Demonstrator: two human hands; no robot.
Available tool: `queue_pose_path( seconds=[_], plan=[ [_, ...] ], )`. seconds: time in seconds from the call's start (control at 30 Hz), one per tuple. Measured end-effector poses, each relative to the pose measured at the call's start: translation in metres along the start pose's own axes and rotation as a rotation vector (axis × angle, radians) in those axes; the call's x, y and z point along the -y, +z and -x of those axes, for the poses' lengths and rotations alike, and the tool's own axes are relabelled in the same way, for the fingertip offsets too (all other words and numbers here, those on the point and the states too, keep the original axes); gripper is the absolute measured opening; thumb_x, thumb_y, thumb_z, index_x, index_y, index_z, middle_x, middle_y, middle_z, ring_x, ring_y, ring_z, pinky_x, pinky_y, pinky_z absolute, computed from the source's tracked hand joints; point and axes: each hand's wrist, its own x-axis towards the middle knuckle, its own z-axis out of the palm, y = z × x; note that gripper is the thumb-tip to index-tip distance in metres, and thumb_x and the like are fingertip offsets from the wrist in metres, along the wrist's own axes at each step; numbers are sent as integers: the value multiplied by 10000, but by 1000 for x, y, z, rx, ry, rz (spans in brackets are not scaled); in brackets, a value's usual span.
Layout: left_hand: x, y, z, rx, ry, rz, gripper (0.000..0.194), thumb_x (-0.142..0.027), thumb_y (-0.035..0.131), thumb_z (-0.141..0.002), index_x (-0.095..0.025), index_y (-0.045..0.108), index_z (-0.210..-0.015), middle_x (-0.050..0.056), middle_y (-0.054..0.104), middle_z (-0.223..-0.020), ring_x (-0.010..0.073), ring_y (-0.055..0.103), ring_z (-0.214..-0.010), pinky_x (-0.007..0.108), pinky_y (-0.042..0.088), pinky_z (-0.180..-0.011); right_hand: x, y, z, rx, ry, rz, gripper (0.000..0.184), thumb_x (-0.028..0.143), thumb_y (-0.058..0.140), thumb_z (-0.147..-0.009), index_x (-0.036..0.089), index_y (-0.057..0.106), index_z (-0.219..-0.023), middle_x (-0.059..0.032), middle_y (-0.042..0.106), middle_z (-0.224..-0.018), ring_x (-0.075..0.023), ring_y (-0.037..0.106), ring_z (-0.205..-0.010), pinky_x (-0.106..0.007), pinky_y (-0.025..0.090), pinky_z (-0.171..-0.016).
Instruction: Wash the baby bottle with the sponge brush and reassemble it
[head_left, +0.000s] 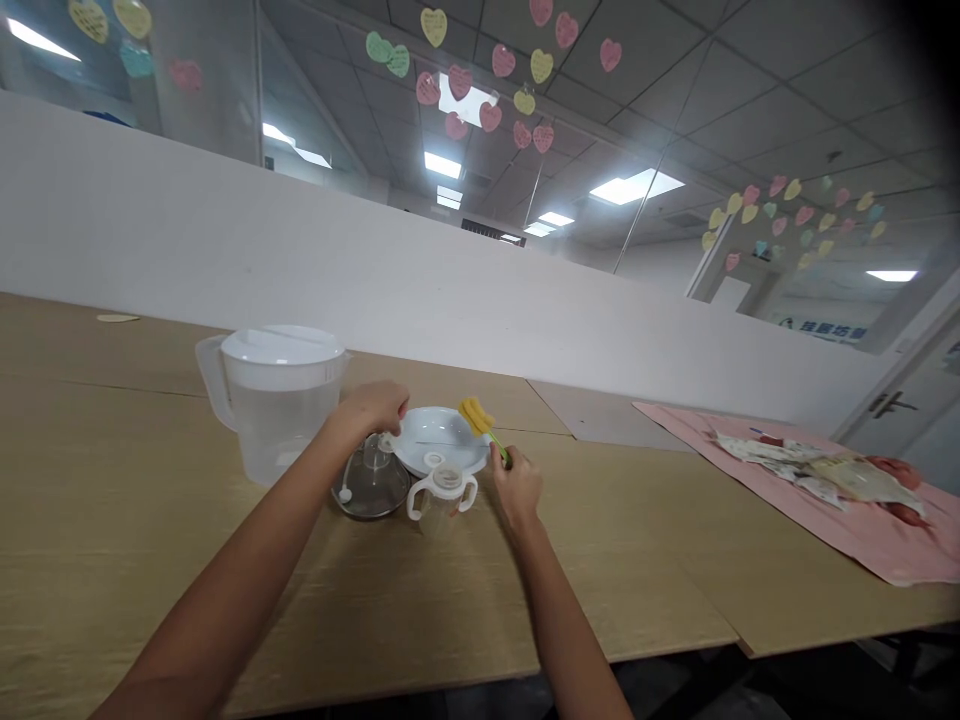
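Note:
My right hand (pixel 517 488) is closed round the green handle of a sponge bottle brush (pixel 475 415). The brush's yellow sponge head points up and left over a white bowl (pixel 409 452). In front of the bowl stands a clear baby bottle (pixel 437 515) with two white side handles and an open top. My left hand (pixel 379 405) hangs at the bowl's left rim with its fingers curled together; what they pinch is hidden. Just below that hand, a round metal tray (pixel 373 500) carries a clear part and small white pieces.
A large lidded water pitcher (pixel 289 405) stands left of the tray, close to my left forearm. Far right, a pink cloth (pixel 817 525) lies on the wooden table (pixel 600 570) with crumpled packaging (pixel 832 475) on it. A white wall (pixel 450 290) runs behind the table.

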Motion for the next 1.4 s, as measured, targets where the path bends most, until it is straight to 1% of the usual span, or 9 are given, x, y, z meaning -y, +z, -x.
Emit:
queue_pose_path(
  seconds=[0.1,0.3,0.5,0.63,0.8,0.93,1.1,1.27,1.4],
  plan=[
    [9,3,-4,189,-75,8,127,-119,609,-510,-156,555,-618,20,613,-558,131,539,-477,222,401,-500,-1,1,0,-8,6,-2,495,504,321,-830,143,582,-616,-30,564,-548,-77,370,-453,-223,151,-476],
    [11,14,-1,220,-27,61,51,-169,596,-512,-148,549,-513,40,597,-507,145,526,-449,243,418,-492,-1,2,0,-34,-7,-5,497,509,323,-829,145,578,-605,-26,561,-542,-80,373,-448,-227,155,-476],
    [8,42,7,52,185,-116,89,-212,564,-570,-148,613,-608,118,644,-697,230,580,-598,295,417,-546,0,0,0,-30,-8,0,502,508,317,-833,145,575,-601,-33,570,-549,-81,379,-448,-227,153,-474],
    [8,38,12,-2,229,-162,132,-208,513,-631,-150,631,-652,133,640,-737,253,589,-660,302,410,-575,0,1,0,-19,-21,4,478,498,336,-833,151,569,-601,-35,581,-556,-83,384,-451,-223,150,-478],
    [-14,38,3,-161,319,7,234,-211,405,-730,-180,636,-737,112,647,-804,215,583,-707,290,402,-628,0,2,1,-10,-11,6,485,501,329,-833,150,564,-594,-34,574,-550,-84,391,-451,-223,151,-476],
    [-32,62,-15,-104,307,104,236,-295,457,-707,-160,639,-639,115,645,-710,209,578,-688,288,400,-640,0,1,1,-13,-11,-5,497,504,319,-833,149,565,-588,-31,562,-539,-83,391,-442,-227,160,-469],
    [-32,83,-32,-23,228,191,239,-370,561,-603,-148,648,-627,99,642,-638,212,579,-616,265,394,-547,-1,2,0,-32,-19,-12,497,510,316,-832,154,573,-599,-30,562,-532,-84,388,-434,-226,159,-464],
    [-25,76,-35,36,279,319,179,-310,573,-597,-161,650,-658,28,662,-695,161,586,-658,200,401,-553,-1,2,0,-54,-17,-36,500,511,317,-828,151,578,-599,-27,552,-528,-84,385,-435,-229,173,-469],
    [-22,54,-25,-125,260,569,340,-434,528,-664,-147,647,-803,44,663,-821,175,588,-742,216,429,-601,0,0,0,-46,8,-49,486,506,324,-827,154,582,-613,-16,541,-521,-84,371,-439,-227,166,-467]
  ],
)
